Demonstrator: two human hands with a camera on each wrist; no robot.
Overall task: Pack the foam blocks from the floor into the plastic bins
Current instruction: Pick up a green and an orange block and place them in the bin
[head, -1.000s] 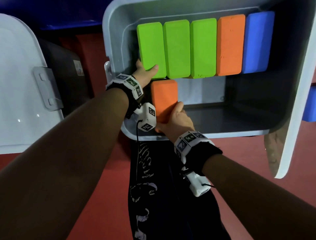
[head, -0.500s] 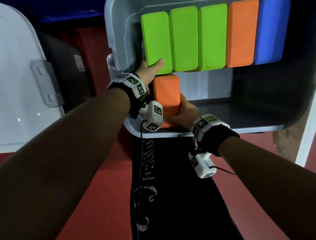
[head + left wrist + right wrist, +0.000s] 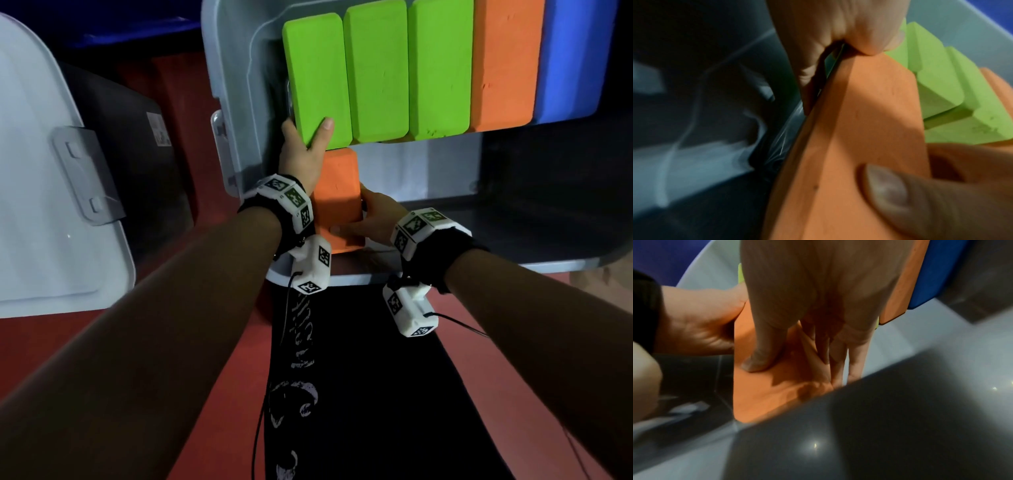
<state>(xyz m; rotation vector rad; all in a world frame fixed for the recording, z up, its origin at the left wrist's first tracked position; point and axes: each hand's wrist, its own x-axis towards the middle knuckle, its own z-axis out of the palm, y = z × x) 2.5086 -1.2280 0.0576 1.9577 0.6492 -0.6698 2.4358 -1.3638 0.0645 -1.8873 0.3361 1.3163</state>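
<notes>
Foam blocks stand in a row inside the grey plastic bin (image 3: 239, 102). Left hand (image 3: 301, 154) grips the leftmost green block (image 3: 317, 78), thumb on its face. Below it, the right hand (image 3: 373, 219) clamps the small orange block (image 3: 337, 192), seemingly against the bin's left wall.

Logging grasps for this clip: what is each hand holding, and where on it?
The right hand grips the loose orange block at its near right edge, thumb on its face. The left hand holds the leftmost green block at its near corner.
</notes>
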